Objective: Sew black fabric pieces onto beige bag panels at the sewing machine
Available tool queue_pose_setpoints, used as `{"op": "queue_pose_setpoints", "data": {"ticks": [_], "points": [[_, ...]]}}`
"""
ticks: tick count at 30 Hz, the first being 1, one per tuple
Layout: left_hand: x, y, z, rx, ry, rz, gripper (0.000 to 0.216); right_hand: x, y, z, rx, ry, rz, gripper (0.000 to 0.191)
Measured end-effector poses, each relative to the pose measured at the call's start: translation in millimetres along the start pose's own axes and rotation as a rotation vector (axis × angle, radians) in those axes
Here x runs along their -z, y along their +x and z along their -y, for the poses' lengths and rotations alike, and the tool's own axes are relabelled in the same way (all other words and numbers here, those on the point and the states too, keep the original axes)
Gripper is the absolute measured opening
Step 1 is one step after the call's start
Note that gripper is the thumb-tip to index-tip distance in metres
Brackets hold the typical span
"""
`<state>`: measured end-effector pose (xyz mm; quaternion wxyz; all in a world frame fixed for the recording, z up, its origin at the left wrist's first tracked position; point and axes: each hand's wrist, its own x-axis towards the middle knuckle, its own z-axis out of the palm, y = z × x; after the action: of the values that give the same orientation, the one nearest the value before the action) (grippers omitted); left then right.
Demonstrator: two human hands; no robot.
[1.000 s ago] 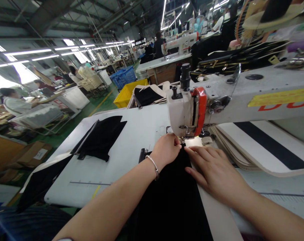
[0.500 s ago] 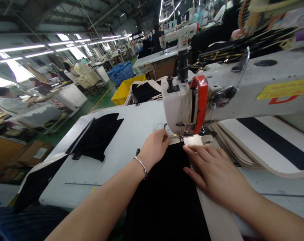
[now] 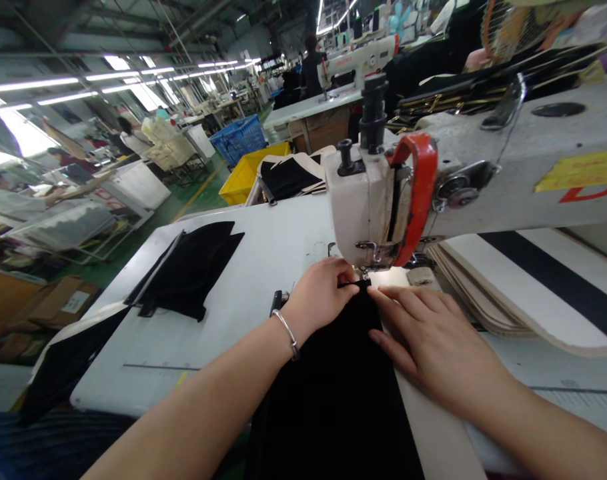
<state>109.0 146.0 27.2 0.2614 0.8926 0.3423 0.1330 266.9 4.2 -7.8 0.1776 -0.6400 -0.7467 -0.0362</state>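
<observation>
My left hand (image 3: 321, 297) pinches the cloth (image 3: 338, 393) edge at the machine (image 3: 378, 200) — right hand (image 3: 428, 337) lies flat on it, released.

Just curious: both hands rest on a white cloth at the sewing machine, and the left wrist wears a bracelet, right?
Not quite. In the head view the cloth is black, not white; left hand, right hand, sewing machine and bracelet are as you say.

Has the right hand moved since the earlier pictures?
No. The right hand keeps its place at the black cloth's edge, below the white sewing machine head.
</observation>
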Motion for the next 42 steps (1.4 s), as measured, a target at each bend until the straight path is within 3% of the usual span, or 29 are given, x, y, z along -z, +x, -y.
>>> {"op": "queue_pose_setpoints", "data": {"ticks": [17,20,23,27,31,37,42], "points": [[-11,8,-1,0.051,0.093,-0.083,0.005,0,3,1,-0.002,-0.015,0.003,0.056],[-11,4,-2,0.017,0.143,-0.105,0.003,1,4,1,-0.016,-0.025,0.018,0.057],[-8,-6,-4,-0.115,0.225,-0.127,0.01,1,4,1,-0.022,-0.02,0.018,0.057],[-5,-18,-4,-0.307,0.359,-0.019,0.023,0,2,1,-0.02,-0.002,0.014,0.055],[-6,-20,-2,-0.314,0.441,0.037,0.026,-1,1,2,-0.021,0.003,0.007,0.055],[-10,-20,3,-0.35,0.38,-0.011,0.026,4,1,1,0.018,0.024,0.004,0.046],[-7,-24,0,-0.251,0.348,-0.064,0.023,5,0,2,0.011,0.028,0.006,0.046]]}}
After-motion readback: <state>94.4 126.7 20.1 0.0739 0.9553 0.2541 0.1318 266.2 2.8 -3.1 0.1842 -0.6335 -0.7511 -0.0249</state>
